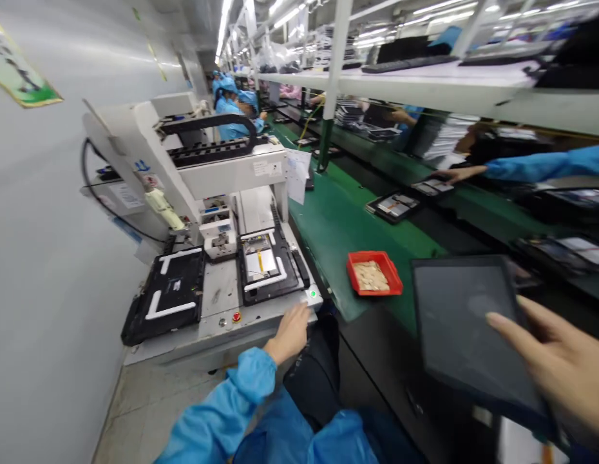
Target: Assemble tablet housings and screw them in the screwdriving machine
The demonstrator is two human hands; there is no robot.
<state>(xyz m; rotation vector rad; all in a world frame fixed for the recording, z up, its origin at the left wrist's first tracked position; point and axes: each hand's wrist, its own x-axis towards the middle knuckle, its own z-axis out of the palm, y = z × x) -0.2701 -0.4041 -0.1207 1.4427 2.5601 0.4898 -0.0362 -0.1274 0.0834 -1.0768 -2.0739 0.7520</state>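
Observation:
My right hand (560, 361) grips a dark tablet (466, 322) by its right side, thumb over the glossy screen and the other fingers behind it. The tablet is tilted above the right-hand bench. My left hand (292, 332) rests at the front edge of a white bench machine (232, 171), just below a green-lit button (313, 294), fingers stretched forward with nothing held. On the machine, an opened tablet with bared inner parts (259, 261) sits in a black fixture (295, 283). A second black fixture (176, 283) with white corner guides lies to its left.
A red tray (399, 283) of small pale pieces stands on the green bench (323, 219). Opened tablets (396, 205) line the dark conveyor, where a co-worker's hand (456, 174) reaches in. A red button (236, 317) is on the machine front. A shelf (425, 77) overhangs the line.

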